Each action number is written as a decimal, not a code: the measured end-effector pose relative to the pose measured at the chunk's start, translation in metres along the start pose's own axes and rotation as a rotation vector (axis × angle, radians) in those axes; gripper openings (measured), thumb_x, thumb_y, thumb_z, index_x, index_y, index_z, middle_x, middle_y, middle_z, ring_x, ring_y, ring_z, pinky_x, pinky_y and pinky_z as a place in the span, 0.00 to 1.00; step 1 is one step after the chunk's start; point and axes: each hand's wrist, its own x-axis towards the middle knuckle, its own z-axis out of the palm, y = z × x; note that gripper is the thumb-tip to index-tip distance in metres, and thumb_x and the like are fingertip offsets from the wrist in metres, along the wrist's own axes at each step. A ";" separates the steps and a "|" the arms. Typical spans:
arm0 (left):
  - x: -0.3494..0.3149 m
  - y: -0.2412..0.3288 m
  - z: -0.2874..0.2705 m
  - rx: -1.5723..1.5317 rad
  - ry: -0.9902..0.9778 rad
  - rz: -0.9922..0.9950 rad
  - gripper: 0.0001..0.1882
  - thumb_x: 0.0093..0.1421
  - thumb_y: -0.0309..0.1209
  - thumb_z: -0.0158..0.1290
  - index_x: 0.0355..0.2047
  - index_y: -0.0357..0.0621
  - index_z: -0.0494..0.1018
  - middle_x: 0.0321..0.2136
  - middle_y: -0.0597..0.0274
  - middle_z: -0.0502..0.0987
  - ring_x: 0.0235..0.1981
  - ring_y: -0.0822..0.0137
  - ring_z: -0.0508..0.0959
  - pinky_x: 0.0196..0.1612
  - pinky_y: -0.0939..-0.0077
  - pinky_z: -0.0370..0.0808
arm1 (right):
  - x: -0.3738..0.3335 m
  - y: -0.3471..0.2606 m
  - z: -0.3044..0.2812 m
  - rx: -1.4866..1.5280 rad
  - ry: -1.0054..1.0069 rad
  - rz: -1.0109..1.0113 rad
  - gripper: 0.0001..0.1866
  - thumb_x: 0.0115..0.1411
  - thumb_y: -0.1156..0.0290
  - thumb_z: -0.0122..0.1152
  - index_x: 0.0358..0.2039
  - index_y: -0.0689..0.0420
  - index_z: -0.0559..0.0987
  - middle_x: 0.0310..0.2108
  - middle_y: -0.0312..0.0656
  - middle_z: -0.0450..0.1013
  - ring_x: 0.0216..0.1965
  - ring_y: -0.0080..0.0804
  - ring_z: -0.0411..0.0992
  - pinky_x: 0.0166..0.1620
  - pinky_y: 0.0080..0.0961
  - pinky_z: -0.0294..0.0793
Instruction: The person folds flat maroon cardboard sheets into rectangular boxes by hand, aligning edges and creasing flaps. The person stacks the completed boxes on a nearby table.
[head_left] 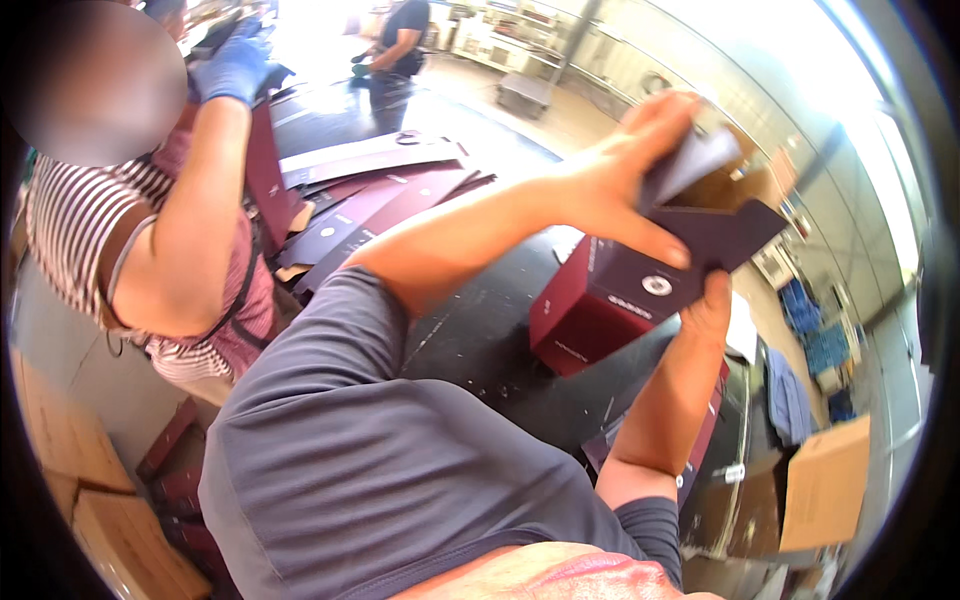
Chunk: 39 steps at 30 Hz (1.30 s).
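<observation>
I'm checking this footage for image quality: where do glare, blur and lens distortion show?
In the head view, strong light bleaches the top and upper right; the far part of the black table catches pale glare; the left hand and the pale flap on the box look smeared; and the wall bends toward a dark rim.

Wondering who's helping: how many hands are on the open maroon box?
2: the left hand at the opening of the box, the right hand, partly hidden, at its right edge. Others could be hidden.
</observation>
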 end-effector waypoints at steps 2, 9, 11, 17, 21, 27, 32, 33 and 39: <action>0.011 -0.002 0.007 -0.069 -0.016 0.070 0.56 0.35 0.52 0.74 0.61 0.34 0.65 0.62 0.29 0.59 0.67 0.36 0.56 0.66 0.51 0.59 | 0.004 -0.001 -0.004 0.034 -0.038 0.060 0.60 0.37 0.36 0.78 0.61 0.66 0.65 0.56 0.46 0.70 0.56 0.39 0.71 0.59 0.36 0.72; -0.010 -0.004 -0.006 0.060 -0.209 0.008 0.46 0.41 0.50 0.71 0.58 0.39 0.71 0.61 0.43 0.66 0.61 0.46 0.64 0.64 0.53 0.57 | -0.009 0.027 -0.013 -0.019 -0.009 0.118 0.63 0.34 0.29 0.73 0.61 0.65 0.66 0.56 0.45 0.70 0.56 0.37 0.71 0.58 0.34 0.72; -0.008 -0.003 -0.019 0.120 -0.258 0.021 0.44 0.41 0.50 0.71 0.55 0.37 0.73 0.57 0.48 0.70 0.60 0.47 0.65 0.63 0.54 0.58 | -0.005 0.040 -0.020 0.008 -0.110 0.110 0.62 0.40 0.28 0.69 0.63 0.64 0.64 0.61 0.46 0.65 0.62 0.39 0.64 0.62 0.37 0.65; 0.001 0.012 -0.040 0.210 -0.454 -0.058 0.45 0.42 0.50 0.71 0.56 0.34 0.71 0.56 0.47 0.71 0.60 0.48 0.66 0.64 0.57 0.59 | -0.004 0.033 0.007 -0.028 -0.041 -0.026 0.53 0.47 0.31 0.65 0.62 0.60 0.66 0.62 0.49 0.63 0.64 0.45 0.59 0.64 0.42 0.60; -0.014 0.010 -0.031 0.169 -0.364 -0.051 0.47 0.43 0.48 0.71 0.57 0.29 0.67 0.56 0.43 0.71 0.60 0.49 0.66 0.63 0.58 0.61 | 0.008 -0.007 0.048 -0.395 0.102 -0.607 0.47 0.51 0.34 0.63 0.61 0.57 0.67 0.63 0.50 0.62 0.66 0.49 0.55 0.65 0.46 0.56; -0.012 0.024 -0.025 0.184 -0.342 0.001 0.49 0.43 0.47 0.72 0.58 0.29 0.65 0.55 0.44 0.71 0.57 0.46 0.69 0.62 0.57 0.61 | -0.010 -0.089 0.093 -1.739 0.031 -0.986 0.28 0.60 0.40 0.57 0.44 0.54 0.75 0.55 0.49 0.69 0.65 0.53 0.54 0.65 0.52 0.54; -0.027 0.013 -0.007 0.099 -0.230 -0.011 0.55 0.41 0.47 0.73 0.63 0.33 0.58 0.58 0.45 0.67 0.59 0.46 0.66 0.63 0.56 0.60 | -0.025 -0.077 0.073 -1.467 -0.078 -1.121 0.12 0.60 0.55 0.59 0.28 0.49 0.74 0.49 0.42 0.71 0.60 0.49 0.59 0.62 0.54 0.59; -0.034 0.009 -0.001 0.070 -0.188 -0.012 0.56 0.41 0.47 0.73 0.63 0.34 0.58 0.59 0.45 0.66 0.59 0.46 0.66 0.63 0.56 0.60 | -0.025 -0.069 0.069 -1.407 -0.047 -1.128 0.11 0.59 0.57 0.60 0.27 0.48 0.74 0.48 0.40 0.71 0.59 0.47 0.60 0.61 0.54 0.60; -0.055 0.013 0.021 0.001 -0.143 -0.048 0.36 0.42 0.43 0.73 0.47 0.40 0.68 0.58 0.44 0.65 0.58 0.46 0.66 0.60 0.52 0.63 | -0.024 -0.052 0.045 -1.134 0.019 -1.043 0.13 0.58 0.57 0.63 0.37 0.52 0.76 0.55 0.45 0.65 0.63 0.46 0.57 0.64 0.53 0.58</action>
